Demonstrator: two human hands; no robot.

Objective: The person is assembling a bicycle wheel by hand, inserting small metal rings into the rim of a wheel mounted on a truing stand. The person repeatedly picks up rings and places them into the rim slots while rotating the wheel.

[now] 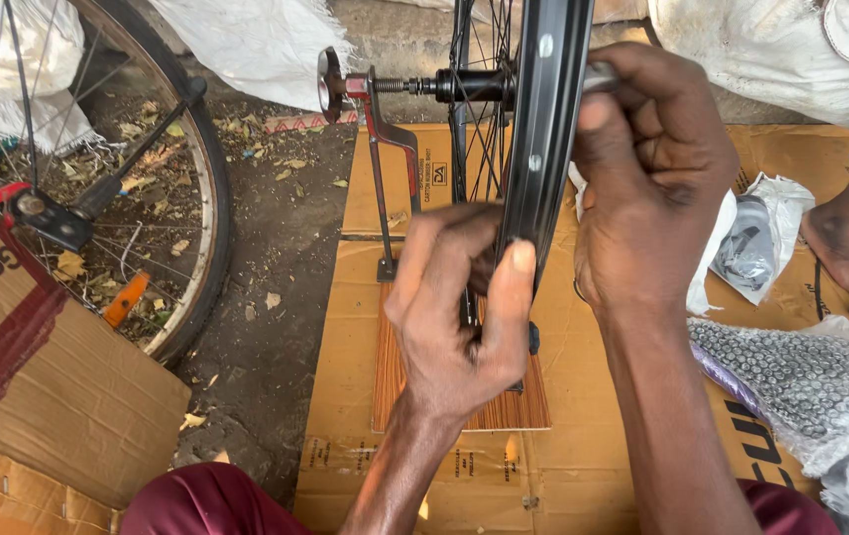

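My left hand pinches the black rim low; my right hand closes around a tool at the hub. Truing, I judge; next, small careful turns.

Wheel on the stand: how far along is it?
Done: black rim sits upright in the red stand, axle clamped. In hand: left hand pinches the rim's lower edge among the spokes; right hand grips it higher. Left: no tyre on the rim.

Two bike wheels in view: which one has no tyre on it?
The black rim mounted upright in the stand, gripped by both the left hand and right hand. The wheel at far left wears a tyre and an orange reflector.
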